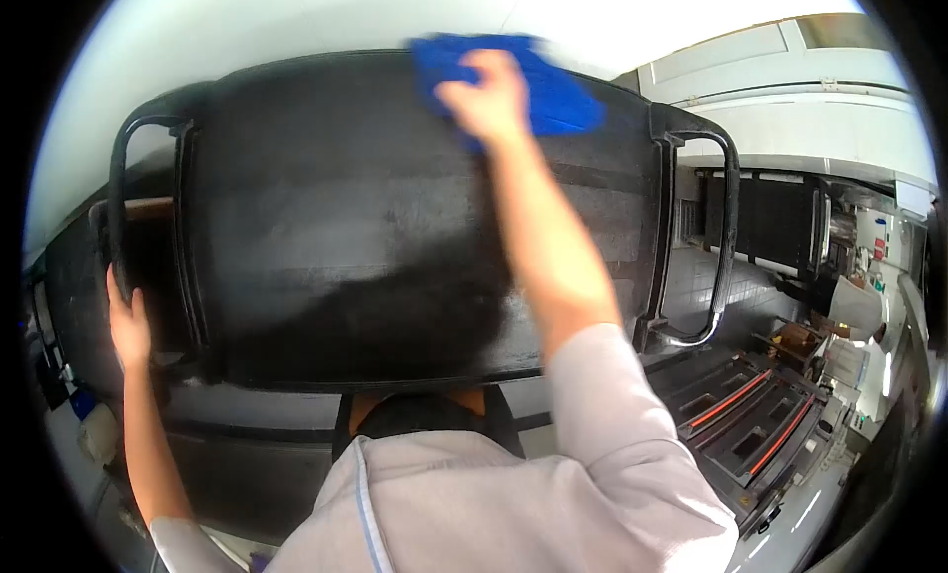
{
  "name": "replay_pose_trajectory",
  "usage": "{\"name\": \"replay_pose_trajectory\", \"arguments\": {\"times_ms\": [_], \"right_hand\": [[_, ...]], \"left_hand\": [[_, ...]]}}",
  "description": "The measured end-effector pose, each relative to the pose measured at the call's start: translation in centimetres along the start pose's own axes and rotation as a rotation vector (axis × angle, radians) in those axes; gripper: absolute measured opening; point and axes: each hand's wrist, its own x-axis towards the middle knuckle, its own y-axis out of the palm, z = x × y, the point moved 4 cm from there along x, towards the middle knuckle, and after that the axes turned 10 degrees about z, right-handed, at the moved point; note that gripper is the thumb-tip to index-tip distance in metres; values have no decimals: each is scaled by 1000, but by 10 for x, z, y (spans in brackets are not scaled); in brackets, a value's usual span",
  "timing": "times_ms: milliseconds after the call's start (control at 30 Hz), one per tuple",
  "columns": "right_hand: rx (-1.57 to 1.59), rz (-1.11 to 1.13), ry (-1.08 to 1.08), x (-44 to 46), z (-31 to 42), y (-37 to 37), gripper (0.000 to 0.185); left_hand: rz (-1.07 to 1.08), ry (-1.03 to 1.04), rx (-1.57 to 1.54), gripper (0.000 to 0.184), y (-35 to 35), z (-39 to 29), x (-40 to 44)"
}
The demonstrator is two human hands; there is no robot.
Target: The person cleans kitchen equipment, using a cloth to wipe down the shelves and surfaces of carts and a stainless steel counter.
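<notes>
A black cart [336, 218] with a flat, scuffed top fills the middle of the head view. A curved black handle [117, 178] stands at its left end, and another handle [733, 218] at its right end. My left hand [128, 326] is closed around the lower part of the left handle. Stretched out to the cart's far edge, my right hand [489, 94] grips a bunched blue cloth [563, 99]. The cloth lies pressed on the top, partly overhanging that edge, and is slightly blurred.
Behind the cart runs a white wall [326, 15]. At the lower right are dark panels with red-orange strips [750, 415]. Another dark cart-like piece [775, 218] stands farther right, near a cluttered row of items [859, 316]. A dark surface [69, 287] lies at left.
</notes>
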Motion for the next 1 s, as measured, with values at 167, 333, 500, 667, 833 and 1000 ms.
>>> {"name": "replay_pose_trajectory", "arguments": {"times_ms": [167,333,500,667,833,1000], "right_hand": [[1552,262,408,-70,145,128,18],[1759,183,633,-118,112,12,34],[840,-266,322,-192,66,-188,66],[-837,-60,640,-267,-47,-175,65],[-695,331,-11,-232,114,74,46],[-294,804,-246,-266,240,208,55]], "left_hand": [[-54,33,23,61,5,-7,-4],[-71,12,-15,62,8,-15,0],[-36,-49,-43,63,13,-24,-18],[-45,-63,-19,62,19,-33,-17],[-26,-81,-7,61,20,-26,-5],[-70,-22,9,63,13,-18,-1]]}}
